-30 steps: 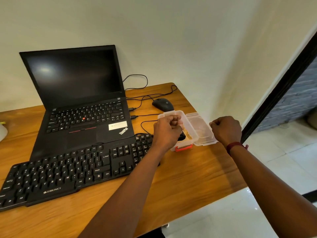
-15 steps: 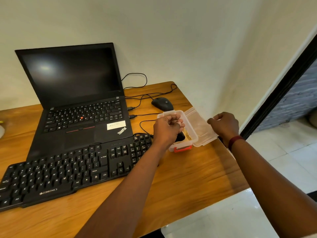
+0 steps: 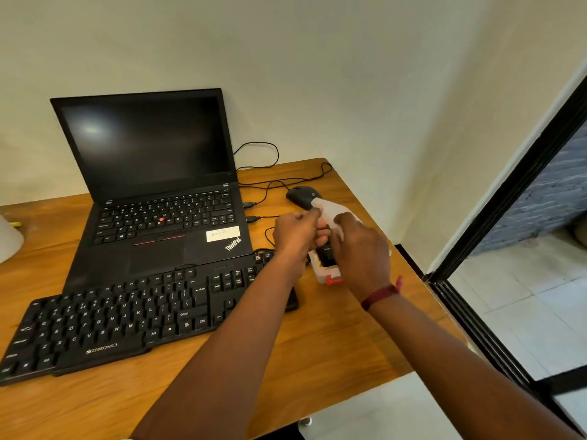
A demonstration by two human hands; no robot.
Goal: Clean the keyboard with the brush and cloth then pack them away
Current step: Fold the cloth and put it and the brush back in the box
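A small clear plastic box (image 3: 321, 272) with a red latch (image 3: 333, 279) stands on the wooden table (image 3: 333, 344), just right of the black keyboard (image 3: 127, 319). Something dark (image 3: 327, 257) lies inside it; I cannot tell if it is the brush. My left hand (image 3: 297, 238) grips the box's left rim with curled fingers. My right hand (image 3: 362, 254) holds the translucent hinged lid (image 3: 332, 207), which is swung up and over the box. The cloth is hidden.
An open black laptop (image 3: 158, 217) sits behind the keyboard. A black mouse (image 3: 298, 194) and its cables (image 3: 263, 185) lie just beyond the box. The table's right edge is close to my right wrist. A white object (image 3: 9, 239) stands at far left.
My right hand has swung the lid from lying flat at the box's right up and leftward over the box. My left hand stays on the box's rim.
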